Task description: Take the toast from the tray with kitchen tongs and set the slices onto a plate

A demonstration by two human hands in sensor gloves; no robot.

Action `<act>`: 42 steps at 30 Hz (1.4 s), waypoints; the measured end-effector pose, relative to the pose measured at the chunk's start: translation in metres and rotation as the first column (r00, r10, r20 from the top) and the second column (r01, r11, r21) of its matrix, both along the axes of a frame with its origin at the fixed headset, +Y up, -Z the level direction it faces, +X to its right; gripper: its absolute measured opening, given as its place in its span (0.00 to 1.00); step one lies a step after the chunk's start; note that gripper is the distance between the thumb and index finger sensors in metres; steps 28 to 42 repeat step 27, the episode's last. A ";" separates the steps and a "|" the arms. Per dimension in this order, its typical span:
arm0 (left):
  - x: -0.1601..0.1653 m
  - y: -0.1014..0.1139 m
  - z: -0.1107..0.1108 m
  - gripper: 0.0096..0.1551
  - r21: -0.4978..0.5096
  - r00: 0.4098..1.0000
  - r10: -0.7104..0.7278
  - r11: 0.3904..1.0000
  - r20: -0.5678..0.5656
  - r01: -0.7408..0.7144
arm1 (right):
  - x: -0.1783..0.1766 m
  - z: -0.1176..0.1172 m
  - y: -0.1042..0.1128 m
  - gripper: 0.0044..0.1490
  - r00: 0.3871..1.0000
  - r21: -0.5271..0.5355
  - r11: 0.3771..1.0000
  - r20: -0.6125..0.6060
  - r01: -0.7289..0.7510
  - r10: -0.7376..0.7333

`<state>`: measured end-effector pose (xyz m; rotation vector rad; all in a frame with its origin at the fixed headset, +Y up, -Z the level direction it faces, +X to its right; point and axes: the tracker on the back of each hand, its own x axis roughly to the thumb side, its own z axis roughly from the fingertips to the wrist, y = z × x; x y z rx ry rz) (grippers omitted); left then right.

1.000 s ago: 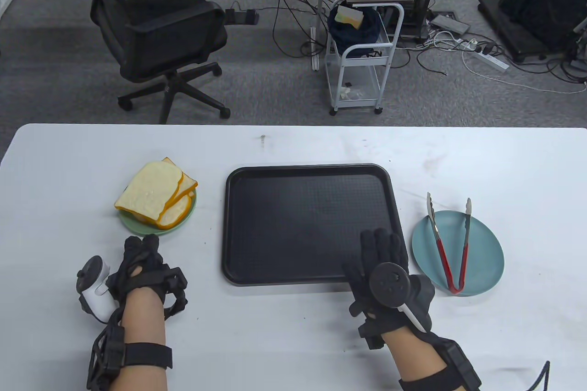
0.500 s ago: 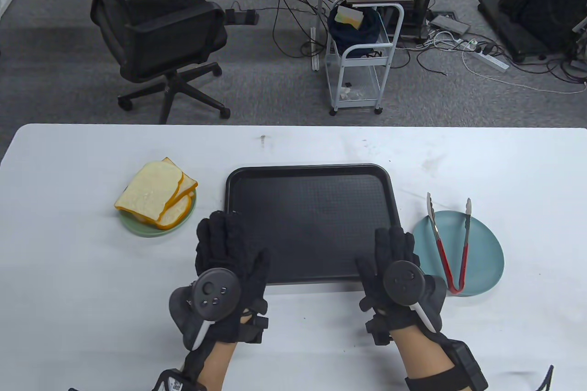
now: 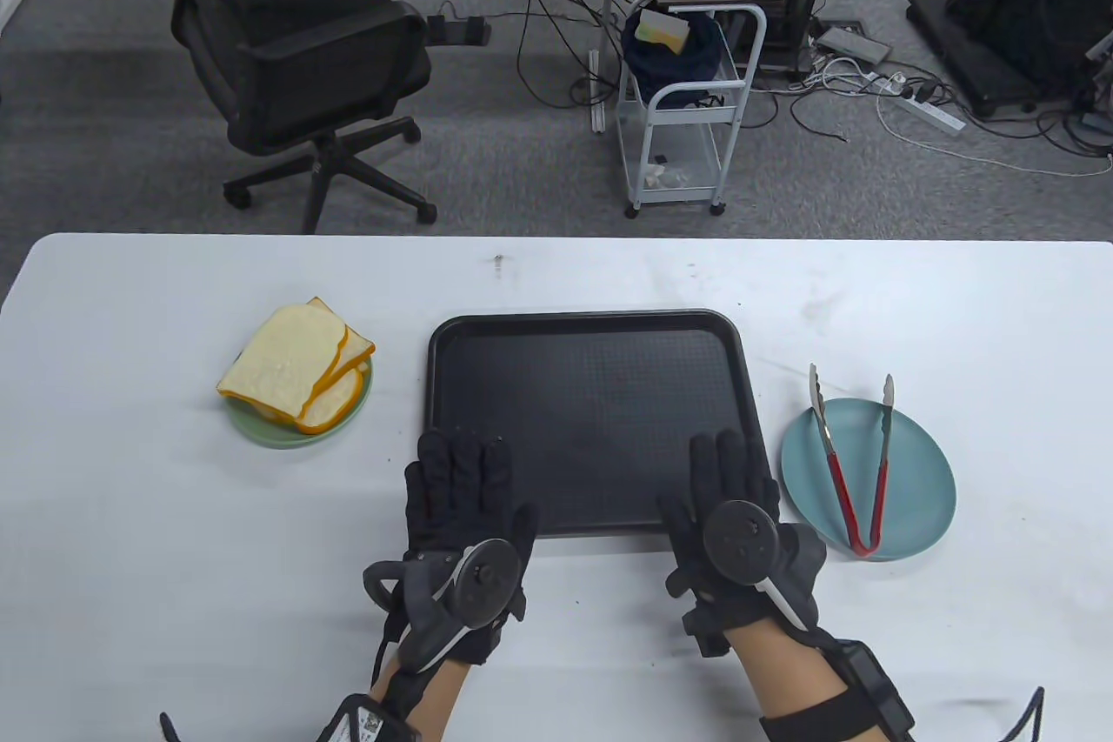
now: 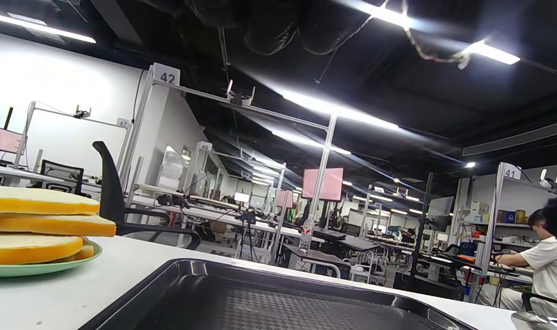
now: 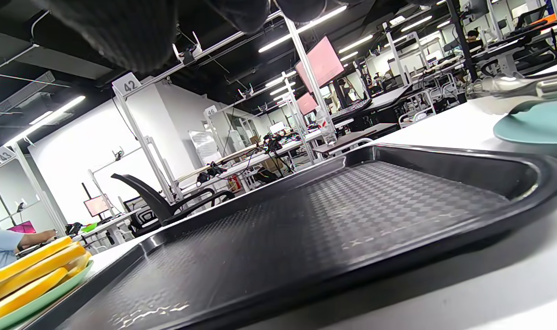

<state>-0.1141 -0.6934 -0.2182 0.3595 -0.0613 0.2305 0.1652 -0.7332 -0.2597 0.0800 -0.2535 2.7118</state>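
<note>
Toast (image 3: 294, 370), pale slices with orange-yellow crusts, lies stacked on the green plate (image 3: 261, 429) left of the black tray (image 3: 591, 394), whose textured bed holds nothing. Red-handled kitchen tongs (image 3: 854, 464) rest spread open on the blue plate (image 3: 913, 498) to the tray's right, their metal tips reaching past its far rim. Both gloved hands lie flat at the tray's near edge: the left hand (image 3: 461, 507) with straight fingers over its near left corner, the right hand (image 3: 735, 507) likewise over the near right corner, neither grasping anything. The white surface (image 3: 609, 272) shows faint scuffs. Beyond it stand an office chair (image 3: 296, 63), a white rolling cart (image 3: 687, 116) and loose cables (image 3: 869, 90) on grey carpet.
</note>
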 end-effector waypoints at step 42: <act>0.004 -0.004 -0.001 0.40 -0.053 1.000 -0.001 0.999 0.015 0.001 | -0.005 -0.001 0.000 0.46 1.000 -0.021 1.000 -0.024 -0.007 0.007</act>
